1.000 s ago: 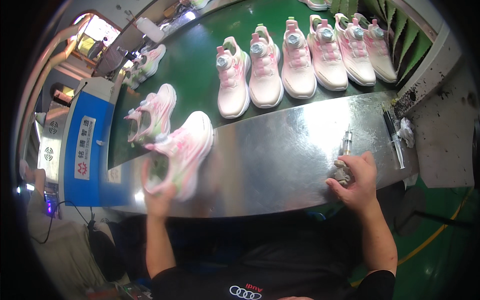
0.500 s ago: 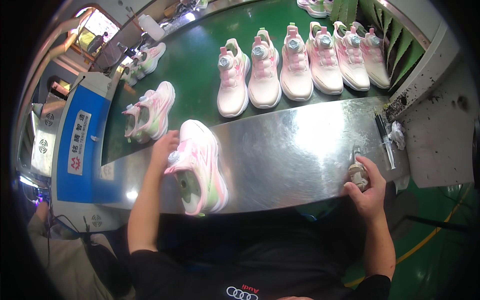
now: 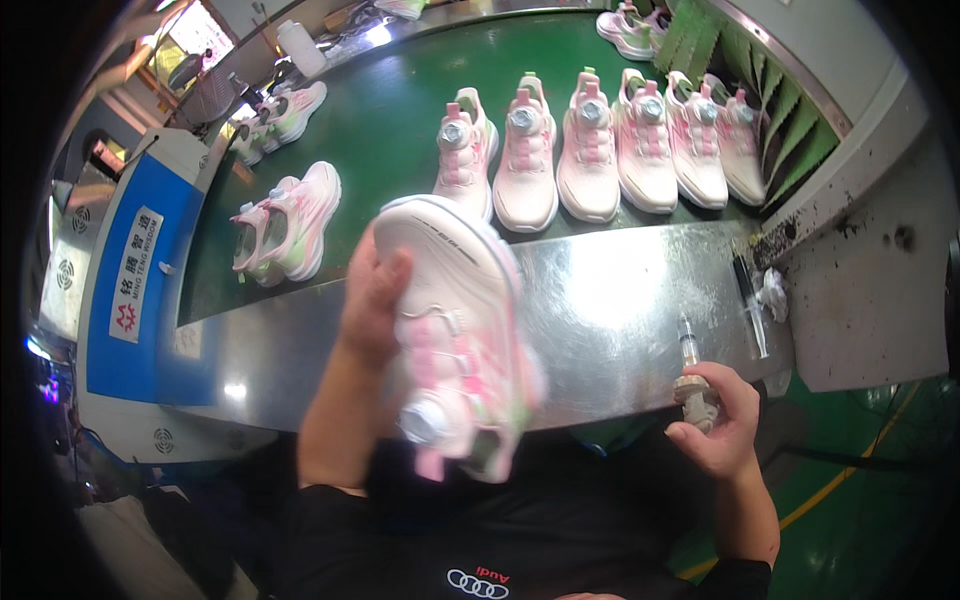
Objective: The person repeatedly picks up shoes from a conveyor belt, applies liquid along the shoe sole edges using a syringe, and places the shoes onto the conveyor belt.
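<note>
A pale pink and white sneaker (image 3: 455, 300) is lifted off the metal ledge, toe up and pointing away from me, its dial and heel toward my body. My left hand (image 3: 372, 305) grips it by the left side of the toe, some fingers hidden behind the sole. Over the ledge's front edge at the right, my right hand (image 3: 728, 420) is closed round a small syringe-like tool (image 3: 689, 365) with a clear barrel, a thin tip pointing away and a beige, lumpy wrapped grip. That hand is well apart from the sneaker.
Behind the shiny metal ledge (image 3: 590, 340), several matching sneakers (image 3: 525, 170) stand in a row on the green belt (image 3: 400, 110). A pair of sneakers (image 3: 300, 220) sits at the left. A black-and-clear syringe (image 3: 748, 300) and crumpled white tissue (image 3: 773, 294) lie at the right.
My left hand has taken hold of the sneaker and raised it from the ledge, toward the right. My right hand, with the tool, has shifted slightly nearer to me.
</note>
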A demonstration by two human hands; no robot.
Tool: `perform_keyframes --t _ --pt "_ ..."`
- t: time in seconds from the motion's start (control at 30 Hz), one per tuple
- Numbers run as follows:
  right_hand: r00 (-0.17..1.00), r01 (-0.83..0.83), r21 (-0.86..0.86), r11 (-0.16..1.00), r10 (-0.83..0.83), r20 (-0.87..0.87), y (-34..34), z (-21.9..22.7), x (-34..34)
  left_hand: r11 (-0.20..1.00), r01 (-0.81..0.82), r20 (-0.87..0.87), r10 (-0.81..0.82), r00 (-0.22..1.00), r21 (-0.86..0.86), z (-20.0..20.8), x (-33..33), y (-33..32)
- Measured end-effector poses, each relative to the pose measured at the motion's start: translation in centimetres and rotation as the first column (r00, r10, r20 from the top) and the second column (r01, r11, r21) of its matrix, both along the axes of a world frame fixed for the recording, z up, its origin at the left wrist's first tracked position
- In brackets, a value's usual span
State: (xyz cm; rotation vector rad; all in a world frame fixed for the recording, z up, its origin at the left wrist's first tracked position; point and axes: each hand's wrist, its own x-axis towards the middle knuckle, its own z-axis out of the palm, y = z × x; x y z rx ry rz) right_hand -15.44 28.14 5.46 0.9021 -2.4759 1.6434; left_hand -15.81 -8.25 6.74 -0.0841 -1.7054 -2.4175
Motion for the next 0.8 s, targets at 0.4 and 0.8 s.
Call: perform_keyframes --t 0.4,0.8 --pt "0.712 -0.262 -0.788 0.557 0.663 0.232 -7.1 5.5 -0.9 0.914 0.134 -0.141 -0.085 0.986 0.383 -3.1 2.0 1.4" --pt "0.676 -0.355 -0.730 0.585 0.699 0.232 -11.0 8.0 -0.1 0.914 0.355 -0.304 -0.288 0.908 0.195 -2.2 2.7 1.2"
